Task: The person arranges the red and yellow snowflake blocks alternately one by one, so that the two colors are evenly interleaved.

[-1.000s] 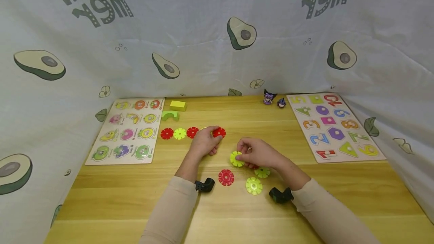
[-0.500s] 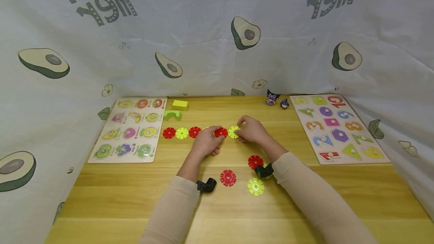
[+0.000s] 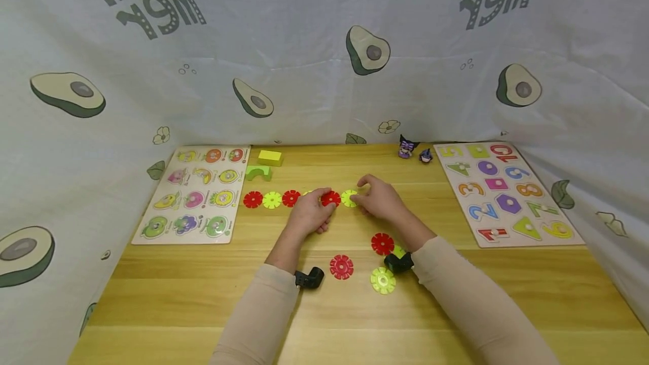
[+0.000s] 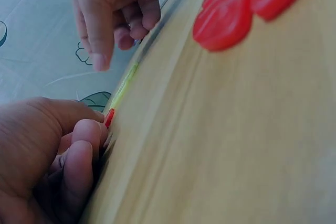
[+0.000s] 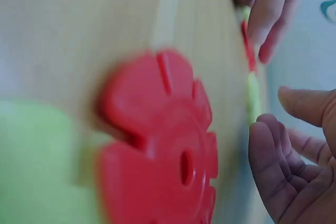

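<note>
A row of notched, flower-shaped plastic discs, red and yellow in turn, lies across the table. My left hand (image 3: 309, 212) rests at the row, thumb and forefinger pinching the edges of a red disc (image 3: 330, 199). It covers most of the yellow one to the left. At the right end lies a yellow disc (image 3: 349, 198). Over its right edge is my right hand (image 3: 377, 199), thumb and fingers spread apart, holding nothing. In the right wrist view those fingers (image 5: 270, 150) stand close beside the yellow disc (image 5: 253, 95).
Nearer me lie loose discs: red (image 3: 382, 244), yellow-green (image 3: 399, 251) partly under the wrist camera, red (image 3: 341, 267) and yellow (image 3: 382, 280). A fruit puzzle board (image 3: 190, 196) lies left, a number board (image 3: 507, 193) right. Blocks (image 3: 270, 157) and figurines (image 3: 407, 146) stand behind.
My right hand has carried a yellow disc forward from the loose ones to the row's right end, laid it down and loosened its fingers. The left hand has stayed at the red disc.
</note>
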`<state>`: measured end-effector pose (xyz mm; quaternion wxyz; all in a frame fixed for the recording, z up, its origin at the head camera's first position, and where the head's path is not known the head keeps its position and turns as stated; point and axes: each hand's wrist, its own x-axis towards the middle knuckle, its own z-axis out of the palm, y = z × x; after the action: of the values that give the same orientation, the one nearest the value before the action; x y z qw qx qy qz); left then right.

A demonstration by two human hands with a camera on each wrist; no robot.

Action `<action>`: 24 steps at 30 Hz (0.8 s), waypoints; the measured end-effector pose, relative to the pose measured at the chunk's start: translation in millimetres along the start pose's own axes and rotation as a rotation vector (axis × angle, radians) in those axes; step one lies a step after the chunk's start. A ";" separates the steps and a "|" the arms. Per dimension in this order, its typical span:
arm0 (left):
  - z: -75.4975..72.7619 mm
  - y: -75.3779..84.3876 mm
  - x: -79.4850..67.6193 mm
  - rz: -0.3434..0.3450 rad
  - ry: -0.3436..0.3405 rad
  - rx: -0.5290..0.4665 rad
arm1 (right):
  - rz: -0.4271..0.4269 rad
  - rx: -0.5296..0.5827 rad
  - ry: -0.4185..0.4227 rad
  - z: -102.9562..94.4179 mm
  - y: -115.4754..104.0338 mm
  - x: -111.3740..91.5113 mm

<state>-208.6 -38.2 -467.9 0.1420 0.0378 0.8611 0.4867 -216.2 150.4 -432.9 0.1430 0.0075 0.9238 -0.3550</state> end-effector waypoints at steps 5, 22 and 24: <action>0.7 -0.7 1.3 0.023 -0.029 0.040 | -0.090 0.056 -0.043 5.4 0.0 -30.2; 14.7 15.9 21.2 0.112 -0.264 -0.015 | -0.312 -0.001 -0.369 40.1 6.5 -102.3; 15.7 16.0 21.7 0.105 -0.255 0.004 | -0.315 -0.020 -0.359 41.5 7.5 -102.4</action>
<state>-226.0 -12.5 -466.4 0.2247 0.1447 0.8339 0.4829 -106.4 137.7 -439.6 0.2479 -0.2016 0.8768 -0.3595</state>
